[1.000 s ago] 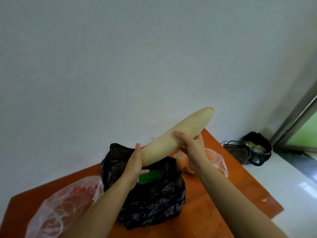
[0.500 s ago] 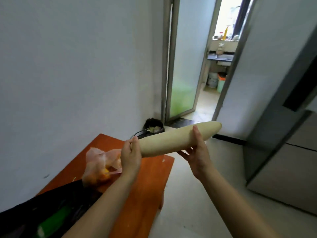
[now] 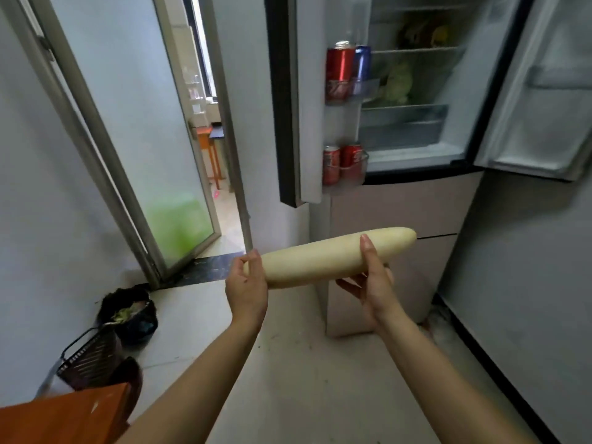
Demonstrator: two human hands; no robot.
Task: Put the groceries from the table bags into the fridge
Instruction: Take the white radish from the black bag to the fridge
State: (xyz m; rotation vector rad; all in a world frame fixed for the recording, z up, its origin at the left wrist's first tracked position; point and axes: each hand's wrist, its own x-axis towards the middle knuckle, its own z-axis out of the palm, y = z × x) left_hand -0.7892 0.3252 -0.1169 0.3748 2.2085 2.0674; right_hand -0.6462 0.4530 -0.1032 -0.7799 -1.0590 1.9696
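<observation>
A long pale white radish (image 3: 323,257) lies nearly level in front of me, held at both ends. My left hand (image 3: 247,288) grips its near left end. My right hand (image 3: 373,283) cups it from below, thumb over the top, close to the right end. The fridge (image 3: 416,133) stands ahead with both upper doors swung open. Its shelves hold a green cabbage (image 3: 397,83) and dark items above. The left door (image 3: 307,100) carries red and blue cans (image 3: 347,64) in its racks.
A black rubbish bag (image 3: 128,312) and a dark wire basket (image 3: 88,357) sit on the floor at the left. The orange table corner (image 3: 64,415) shows at the bottom left. A glass door (image 3: 160,155) stands open to another room. Pale floor lies between me and the fridge.
The view has swung right from the table and bags to the open fridge. Both hands still hold the radish, now in front of the fridge's lower drawers.
</observation>
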